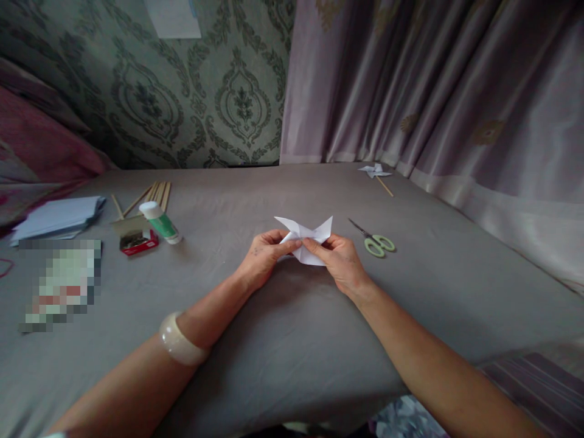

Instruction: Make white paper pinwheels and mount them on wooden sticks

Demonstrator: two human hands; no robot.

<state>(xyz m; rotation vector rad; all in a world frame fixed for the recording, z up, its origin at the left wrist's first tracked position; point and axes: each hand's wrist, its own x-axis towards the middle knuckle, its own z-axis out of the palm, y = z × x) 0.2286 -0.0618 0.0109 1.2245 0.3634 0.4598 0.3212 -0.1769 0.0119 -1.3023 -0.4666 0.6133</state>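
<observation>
A white paper pinwheel [308,252] with pointed blades is held up between both hands over the grey cloth. My left hand [266,252] grips its left side, thumb pressed near the middle and fingers behind the paper. On the other side, my right hand [338,258] pinches it the same way, its thumb meeting the left one near the centre. Both hands are closed on the paper, and the fingers behind it are mostly hidden. A pair of scissors with pale green handles [379,244] lies just right of my right hand.
At the left are a glue stick [160,222], a small red box [139,241], wooden sticks [158,193] and a paper stack [59,218]. A blurred-out flat item [64,286] lies nearer. A finished pinwheel on a stick [376,171] rests at the back right, beside the curtain [420,79].
</observation>
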